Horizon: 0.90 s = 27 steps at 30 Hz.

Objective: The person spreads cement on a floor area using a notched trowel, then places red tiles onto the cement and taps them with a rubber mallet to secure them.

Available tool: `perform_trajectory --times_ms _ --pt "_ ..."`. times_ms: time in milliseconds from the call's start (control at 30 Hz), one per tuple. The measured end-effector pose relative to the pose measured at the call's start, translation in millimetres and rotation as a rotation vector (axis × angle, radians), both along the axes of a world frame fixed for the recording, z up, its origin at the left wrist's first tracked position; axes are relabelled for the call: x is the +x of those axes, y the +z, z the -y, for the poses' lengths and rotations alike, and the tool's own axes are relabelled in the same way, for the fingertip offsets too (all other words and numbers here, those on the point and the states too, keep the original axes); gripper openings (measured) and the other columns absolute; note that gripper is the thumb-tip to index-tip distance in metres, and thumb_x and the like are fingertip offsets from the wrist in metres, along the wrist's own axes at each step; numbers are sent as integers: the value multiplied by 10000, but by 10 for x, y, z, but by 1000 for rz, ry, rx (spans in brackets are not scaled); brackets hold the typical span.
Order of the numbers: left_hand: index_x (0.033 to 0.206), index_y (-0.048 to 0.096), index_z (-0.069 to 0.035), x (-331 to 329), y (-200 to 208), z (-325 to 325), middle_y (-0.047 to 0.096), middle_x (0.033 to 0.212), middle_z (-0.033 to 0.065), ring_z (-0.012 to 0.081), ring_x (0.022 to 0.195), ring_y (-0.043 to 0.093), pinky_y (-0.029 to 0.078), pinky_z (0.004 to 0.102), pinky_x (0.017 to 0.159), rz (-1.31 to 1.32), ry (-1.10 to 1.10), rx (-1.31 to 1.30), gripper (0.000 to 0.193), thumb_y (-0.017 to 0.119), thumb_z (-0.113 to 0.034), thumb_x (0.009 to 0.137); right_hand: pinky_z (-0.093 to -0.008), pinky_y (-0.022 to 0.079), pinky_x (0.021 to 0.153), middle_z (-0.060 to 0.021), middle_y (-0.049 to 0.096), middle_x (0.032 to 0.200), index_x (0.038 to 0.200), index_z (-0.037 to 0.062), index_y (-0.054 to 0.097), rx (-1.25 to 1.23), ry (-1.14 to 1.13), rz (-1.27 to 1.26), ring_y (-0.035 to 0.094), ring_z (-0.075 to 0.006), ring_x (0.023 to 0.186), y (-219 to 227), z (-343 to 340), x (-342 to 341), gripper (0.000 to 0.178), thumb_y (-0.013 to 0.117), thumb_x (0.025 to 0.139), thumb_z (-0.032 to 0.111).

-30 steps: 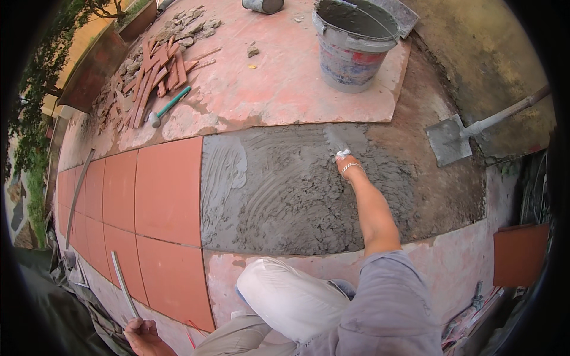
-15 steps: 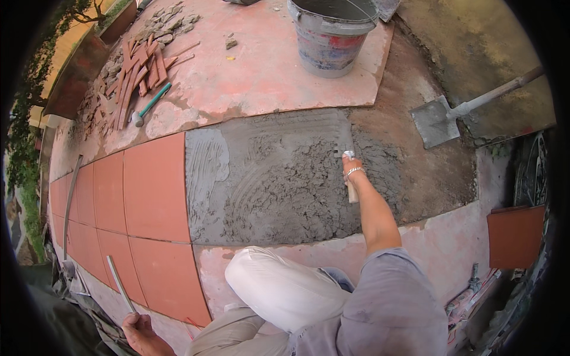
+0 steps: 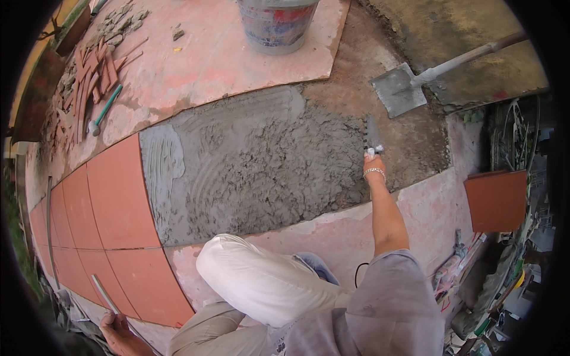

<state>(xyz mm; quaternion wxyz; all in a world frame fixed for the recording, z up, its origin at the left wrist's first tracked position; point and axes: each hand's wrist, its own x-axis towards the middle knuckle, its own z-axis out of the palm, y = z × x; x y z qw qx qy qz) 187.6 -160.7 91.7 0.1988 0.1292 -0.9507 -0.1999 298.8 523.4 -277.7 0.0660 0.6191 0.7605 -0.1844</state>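
Note:
My right hand (image 3: 374, 163) grips a notched trowel (image 3: 373, 132), its blade at the right edge of a rough bed of wet grey mortar (image 3: 261, 166). That bed is lumpy in the middle and smoother along its far and left sides. At the lower left my left hand (image 3: 119, 333) is closed on a thin pale metal bar or blade (image 3: 104, 292) seen nearly edge-on; I cannot tell its kind. Beneath it, laid red floor tiles (image 3: 122, 193) meet the mortar's left edge.
Beyond the mortar stands a stained bucket (image 3: 276, 26). A shovel (image 3: 401, 89) leans at the far right, above loose dirt. Spare red tiles (image 3: 497, 202) stand on the right. Cut tile strips (image 3: 92, 80), rubble and a green-handled hammer (image 3: 105, 111) lie far left.
My right hand has moved right with the trowel, from over the mortar to its right edge. The view has swung right. My left hand keeps its hold on the metal piece.

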Motion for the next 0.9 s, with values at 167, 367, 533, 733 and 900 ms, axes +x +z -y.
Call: perform_trajectory --times_ms 167,367,533,733,900 --pt "911 770 -44 -68 -10 -6 725 866 165 324 789 680 523 424 716 75 -16 -115 194 666 -203 874 -521 490 942 -288 661 1148 1191 28 583 -56 126 78 624 -454 1103 -87 40 -219 515 516 976 491" --pt "1084 615 -33 0 -38 10 604 1050 51 139 892 568 478 306 867 41 -184 714 389 450 -385 1071 -514 495 920 -280 672 1123 1177 26 560 -135 326 178 638 -438 1078 121 451 -81 498 484 998 484" --pt "1030 614 -23 8 -37 22 603 1040 66 157 910 569 470 315 868 -13 -203 683 339 468 -327 1070 -521 501 898 -261 688 1094 1172 47 548 -277 650 280 659 -436 1024 220 838 -4 484 491 991 493" --pt "1019 606 -16 -10 -45 6 595 1054 77 167 879 566 467 319 852 3 -229 659 313 464 -290 1073 -502 535 808 -200 705 1018 1091 75 536 -263 970 224 690 -397 923 307 1397 215 394 583 958 443" --pt "996 602 -20 12 -59 34 588 1055 75 165 873 558 462 312 844 -6 -203 684 304 465 -280 1071 -494 542 778 -176 698 1019 1080 84 529 -155 889 161 694 -386 905 332 1416 124 375 600 950 428"
